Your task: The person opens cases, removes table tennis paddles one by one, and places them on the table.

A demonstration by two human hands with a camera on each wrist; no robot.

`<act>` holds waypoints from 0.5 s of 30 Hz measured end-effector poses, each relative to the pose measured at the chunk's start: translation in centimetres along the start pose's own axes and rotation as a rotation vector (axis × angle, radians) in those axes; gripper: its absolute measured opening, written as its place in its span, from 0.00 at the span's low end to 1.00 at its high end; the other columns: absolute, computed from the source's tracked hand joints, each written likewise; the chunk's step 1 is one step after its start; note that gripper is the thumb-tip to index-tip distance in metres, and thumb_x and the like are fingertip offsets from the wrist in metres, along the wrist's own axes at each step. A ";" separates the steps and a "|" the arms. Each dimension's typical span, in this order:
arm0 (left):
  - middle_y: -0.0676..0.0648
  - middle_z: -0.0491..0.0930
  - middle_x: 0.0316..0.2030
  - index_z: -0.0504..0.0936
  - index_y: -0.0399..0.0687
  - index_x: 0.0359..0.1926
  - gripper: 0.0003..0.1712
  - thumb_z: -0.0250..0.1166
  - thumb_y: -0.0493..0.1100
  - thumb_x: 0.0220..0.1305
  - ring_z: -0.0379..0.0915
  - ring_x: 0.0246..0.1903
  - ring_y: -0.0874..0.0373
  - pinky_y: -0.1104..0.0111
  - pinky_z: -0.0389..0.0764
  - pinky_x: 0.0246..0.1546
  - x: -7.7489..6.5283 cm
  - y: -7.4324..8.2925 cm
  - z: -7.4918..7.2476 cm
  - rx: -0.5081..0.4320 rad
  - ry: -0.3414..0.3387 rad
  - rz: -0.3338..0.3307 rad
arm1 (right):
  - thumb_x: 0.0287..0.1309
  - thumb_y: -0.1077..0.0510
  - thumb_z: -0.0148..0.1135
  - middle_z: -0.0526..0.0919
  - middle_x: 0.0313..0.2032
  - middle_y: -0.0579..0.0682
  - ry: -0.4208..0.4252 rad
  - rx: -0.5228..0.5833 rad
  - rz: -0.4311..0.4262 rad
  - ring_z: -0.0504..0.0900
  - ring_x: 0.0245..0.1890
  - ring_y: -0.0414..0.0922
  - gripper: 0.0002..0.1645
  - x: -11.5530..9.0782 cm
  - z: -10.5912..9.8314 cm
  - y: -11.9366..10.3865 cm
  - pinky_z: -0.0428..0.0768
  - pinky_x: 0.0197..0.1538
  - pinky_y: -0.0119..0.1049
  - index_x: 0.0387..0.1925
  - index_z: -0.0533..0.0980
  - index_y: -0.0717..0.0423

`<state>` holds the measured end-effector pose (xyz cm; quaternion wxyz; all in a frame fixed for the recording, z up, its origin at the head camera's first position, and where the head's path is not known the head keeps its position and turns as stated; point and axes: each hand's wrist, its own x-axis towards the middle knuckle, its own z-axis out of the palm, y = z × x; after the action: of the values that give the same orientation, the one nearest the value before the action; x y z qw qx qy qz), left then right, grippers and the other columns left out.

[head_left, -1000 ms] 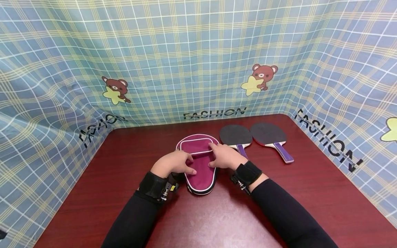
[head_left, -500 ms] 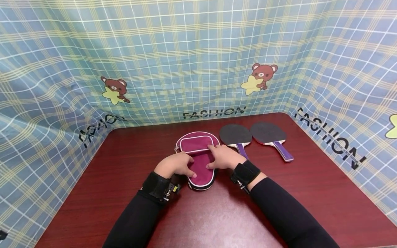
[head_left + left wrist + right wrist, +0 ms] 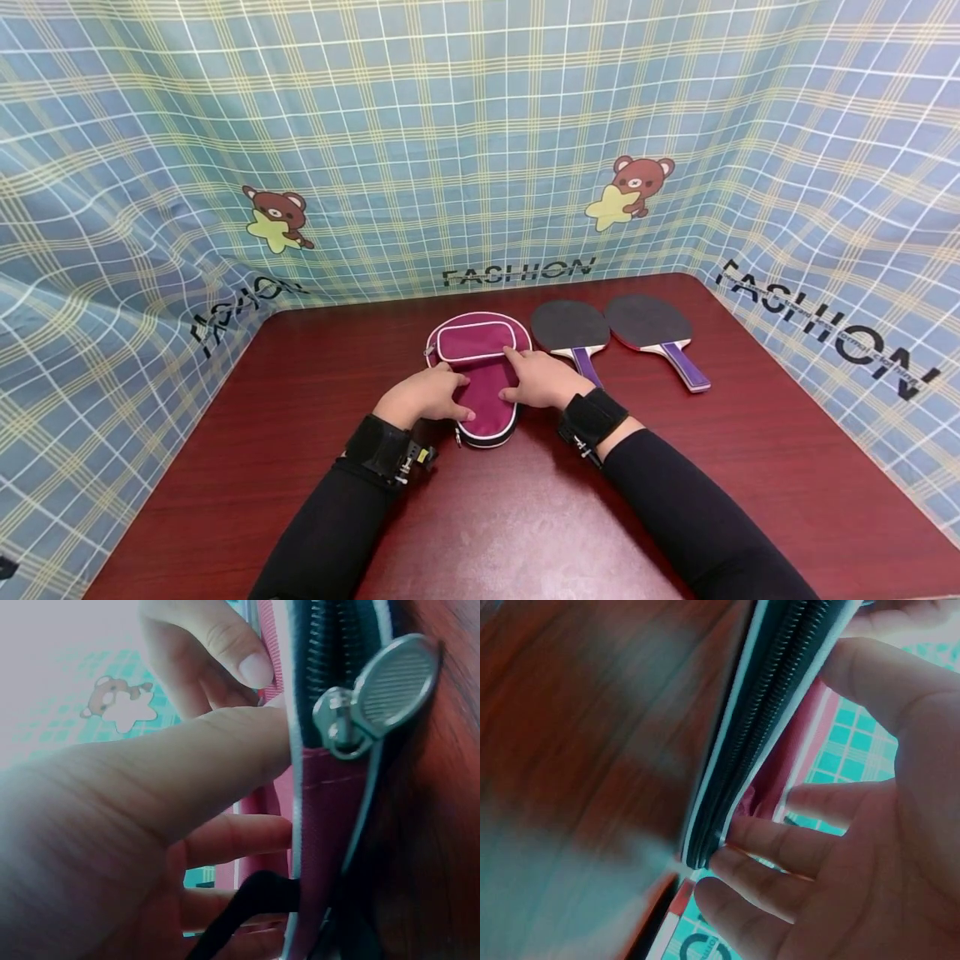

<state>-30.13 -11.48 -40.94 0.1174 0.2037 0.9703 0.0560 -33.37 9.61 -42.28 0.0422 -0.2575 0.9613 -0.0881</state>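
A magenta table tennis bat case (image 3: 489, 385) with white piping lies flat on the table, its rounded wide end away from me. A small pocket (image 3: 477, 340) crosses its upper part. My left hand (image 3: 423, 395) touches the case's left side, fingers spread and thumb over the top face. From the right, my right hand (image 3: 546, 379) rests its fingers and thumb on the opposite edge. The left wrist view shows a silver zip pull (image 3: 396, 681) at the case's side near my thumb. In the right wrist view, the black zip (image 3: 784, 667) runs along the edge with its teeth together.
Two black-faced table tennis bats with purple handles lie right of the case: the nearer bat (image 3: 570, 323) beside my right hand, the farther bat (image 3: 649, 320) beyond it. A plaid curtain (image 3: 420, 150) surrounds the dark red table (image 3: 300, 450) at the back and sides.
The case has slid a little away from me across the table. Both hands stay at its sides in nearly the same places. The bats have not moved.
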 end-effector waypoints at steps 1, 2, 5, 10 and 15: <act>0.44 0.68 0.49 0.71 0.49 0.57 0.39 0.64 0.64 0.46 0.66 0.47 0.55 0.61 0.67 0.47 0.0 0.0 0.0 0.001 0.002 -0.001 | 0.46 0.34 0.58 0.66 0.57 0.55 -0.004 0.001 0.005 0.64 0.56 0.47 0.51 0.0 0.0 0.0 0.64 0.54 0.42 0.66 0.52 0.52; 0.44 0.67 0.49 0.71 0.50 0.57 0.39 0.64 0.64 0.46 0.66 0.47 0.55 0.61 0.66 0.48 0.0 -0.1 0.0 0.002 0.004 -0.004 | 0.46 0.34 0.58 0.65 0.58 0.55 -0.004 0.003 0.006 0.64 0.56 0.47 0.51 0.1 0.1 0.1 0.64 0.54 0.42 0.66 0.52 0.52; 0.43 0.66 0.50 0.70 0.51 0.58 0.39 0.63 0.64 0.46 0.65 0.49 0.53 0.60 0.66 0.48 0.0 -0.2 0.1 0.001 0.011 -0.011 | 0.46 0.34 0.57 0.65 0.58 0.55 0.001 0.004 0.009 0.63 0.57 0.48 0.51 0.2 0.2 0.1 0.63 0.55 0.42 0.66 0.52 0.52; 0.43 0.64 0.52 0.69 0.53 0.59 0.40 0.61 0.66 0.46 0.63 0.51 0.51 0.59 0.66 0.48 0.2 -0.5 0.4 0.005 0.026 -0.020 | 0.46 0.34 0.58 0.65 0.58 0.56 0.020 -0.009 0.007 0.63 0.57 0.49 0.50 0.4 0.3 0.2 0.63 0.55 0.42 0.66 0.53 0.52; 0.43 0.64 0.52 0.68 0.54 0.60 0.41 0.61 0.66 0.47 0.62 0.51 0.52 0.60 0.66 0.49 0.3 -0.7 0.6 0.005 0.041 -0.016 | 0.46 0.34 0.57 0.64 0.58 0.56 0.032 -0.021 0.003 0.62 0.57 0.49 0.51 0.7 0.5 0.4 0.63 0.55 0.42 0.66 0.52 0.53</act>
<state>-30.54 -11.92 -41.67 0.0974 0.1951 0.9743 0.0569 -34.12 9.55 -42.89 0.0241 -0.2549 0.9632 -0.0819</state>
